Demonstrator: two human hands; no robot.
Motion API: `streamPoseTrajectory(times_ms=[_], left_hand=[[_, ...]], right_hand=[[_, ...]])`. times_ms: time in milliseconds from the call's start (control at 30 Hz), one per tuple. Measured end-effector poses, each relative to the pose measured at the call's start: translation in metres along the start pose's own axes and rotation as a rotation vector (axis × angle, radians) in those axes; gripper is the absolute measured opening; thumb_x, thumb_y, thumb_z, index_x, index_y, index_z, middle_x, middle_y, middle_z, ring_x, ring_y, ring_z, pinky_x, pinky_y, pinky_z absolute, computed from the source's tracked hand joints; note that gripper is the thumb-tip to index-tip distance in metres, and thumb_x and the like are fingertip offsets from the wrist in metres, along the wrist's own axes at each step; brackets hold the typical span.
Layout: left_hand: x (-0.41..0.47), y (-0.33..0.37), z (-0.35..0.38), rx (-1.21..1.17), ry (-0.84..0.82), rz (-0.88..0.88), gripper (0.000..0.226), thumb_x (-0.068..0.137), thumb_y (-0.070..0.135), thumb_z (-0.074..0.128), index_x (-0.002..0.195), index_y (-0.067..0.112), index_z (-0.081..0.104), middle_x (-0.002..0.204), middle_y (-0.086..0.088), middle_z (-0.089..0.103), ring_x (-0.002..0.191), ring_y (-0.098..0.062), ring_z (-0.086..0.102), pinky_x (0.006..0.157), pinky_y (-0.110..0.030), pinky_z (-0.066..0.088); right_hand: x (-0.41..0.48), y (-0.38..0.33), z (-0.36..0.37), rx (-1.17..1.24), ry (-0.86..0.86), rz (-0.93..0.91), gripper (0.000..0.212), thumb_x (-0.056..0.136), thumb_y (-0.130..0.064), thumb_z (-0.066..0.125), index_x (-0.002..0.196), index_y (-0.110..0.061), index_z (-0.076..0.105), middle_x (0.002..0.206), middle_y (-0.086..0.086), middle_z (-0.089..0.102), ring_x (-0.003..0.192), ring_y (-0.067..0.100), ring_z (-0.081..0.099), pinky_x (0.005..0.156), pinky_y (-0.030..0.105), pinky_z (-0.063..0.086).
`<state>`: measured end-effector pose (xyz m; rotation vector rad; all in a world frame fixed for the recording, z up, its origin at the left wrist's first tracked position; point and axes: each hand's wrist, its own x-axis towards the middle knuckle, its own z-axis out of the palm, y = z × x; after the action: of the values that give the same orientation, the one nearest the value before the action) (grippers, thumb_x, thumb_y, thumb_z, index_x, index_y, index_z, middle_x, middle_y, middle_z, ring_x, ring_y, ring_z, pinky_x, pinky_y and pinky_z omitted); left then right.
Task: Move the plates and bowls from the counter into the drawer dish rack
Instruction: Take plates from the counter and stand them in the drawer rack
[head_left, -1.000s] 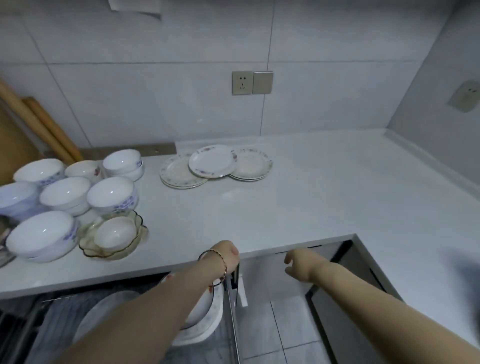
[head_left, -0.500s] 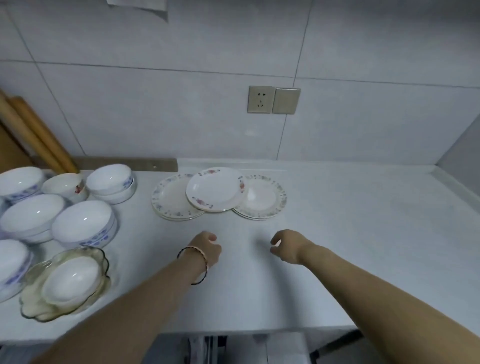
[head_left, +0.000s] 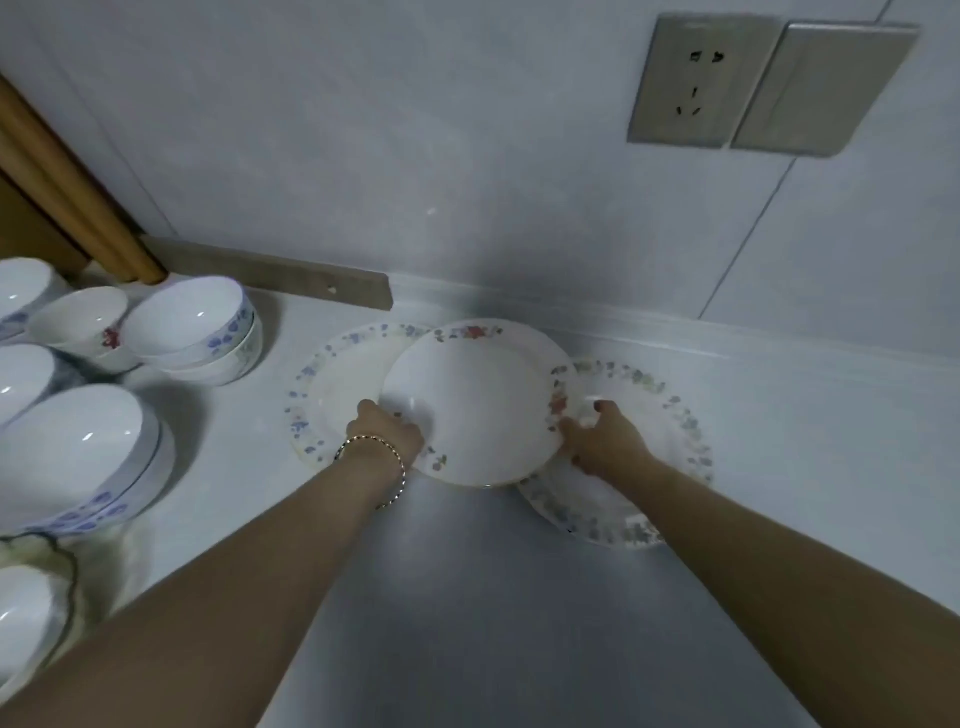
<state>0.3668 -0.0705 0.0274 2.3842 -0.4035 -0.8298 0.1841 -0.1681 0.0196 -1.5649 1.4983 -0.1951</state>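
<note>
left hand (head_left: 387, 428) and right hand (head_left: 602, 441) gripping middle plate (head_left: 475, 400) at 9 and 3 o'clock, bowls (head_left: 192, 327) off at 9 o'clock

no readable text, labels or brands anywhere (plates (head_left: 478, 400) carry only floral patterns)

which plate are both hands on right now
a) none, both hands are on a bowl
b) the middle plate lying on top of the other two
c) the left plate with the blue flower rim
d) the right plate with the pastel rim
b: the left hand and right hand each close a grip on opposite edges of the middle plate, which overlaps the left plate and the right plate.
</note>
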Motion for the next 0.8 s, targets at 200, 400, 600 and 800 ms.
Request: streamPoseTrajectory(times_ms=[200, 400, 600, 800], left_hand=[[0.027, -0.010, 0.006, -0.257, -0.068, -0.107, 0.035, 0.085, -0.002, 0.060, 0.120, -0.008, 0.058, 0.078, -0.009, 0.062, 0.081, -0.023, 0.057, 0.062, -0.025, 0.051], [0.010, -0.019, -0.006, -0.416, -0.086, -0.150, 0.026, 0.087, -0.005, 0.056, 0.113, -0.004, 0.060, 0.108, -0.020, 0.065, 0.108, -0.029, 0.060, 0.079, -0.022, 0.056], [-0.048, -0.059, -0.067, -0.590, -0.185, -0.146, 0.026, 0.080, -0.020, 0.054, 0.069, 0.004, 0.053, 0.070, -0.010, 0.056, 0.063, -0.020, 0.055, 0.035, -0.018, 0.051], [-0.114, -0.152, -0.149, -0.603, -0.192, -0.125, 0.041, 0.078, -0.022, 0.057, 0.097, 0.011, 0.043, 0.085, -0.009, 0.054, 0.069, -0.021, 0.057, 0.031, -0.022, 0.050]], right_hand=[[0.019, 0.001, 0.006, 0.585, -0.147, 0.133, 0.036, 0.092, -0.011, 0.056, 0.126, 0.002, 0.052, 0.109, 0.016, 0.060, 0.094, 0.028, 0.058, 0.083, 0.036, 0.050], [0.000, 0.001, 0.008, 0.557, -0.111, 0.100, 0.036, 0.090, -0.007, 0.057, 0.125, 0.002, 0.054, 0.111, 0.017, 0.062, 0.094, 0.028, 0.059, 0.083, 0.035, 0.050], [-0.069, -0.014, 0.016, 0.550, -0.148, -0.010, 0.032, 0.090, 0.003, 0.051, 0.121, 0.002, 0.054, 0.099, 0.014, 0.061, 0.088, 0.030, 0.059, 0.079, 0.038, 0.052], [-0.186, -0.025, 0.066, 0.518, -0.237, -0.080, 0.027, 0.089, 0.005, 0.051, 0.115, -0.001, 0.057, 0.102, 0.014, 0.062, 0.080, 0.025, 0.061, 0.063, 0.026, 0.056]])
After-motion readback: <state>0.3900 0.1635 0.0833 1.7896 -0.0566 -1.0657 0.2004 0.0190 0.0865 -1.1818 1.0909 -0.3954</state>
